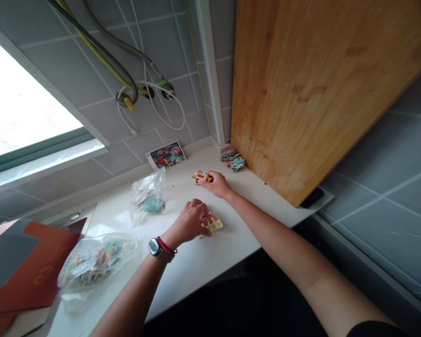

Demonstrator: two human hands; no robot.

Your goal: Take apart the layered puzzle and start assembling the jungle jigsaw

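My left hand, with a watch and a red band at the wrist, is curled over a small joined patch of jigsaw puzzle pieces in brown, cream and yellow-green. Its fingers and thumb grip the patch's left side and partly cover it. Farther back, my right hand pinches the right end of another cluster of jigsaw pieces, coloured brown, orange and cream. Both patches are at the white counter. A flowery picture card leans against the tiled wall behind them.
A pile of jigsaw pieces lies by a large upright wooden board on the right. Two clear bags of pieces rest at the left, near an orange-and-grey box. Hoses and cables hang on the wall.
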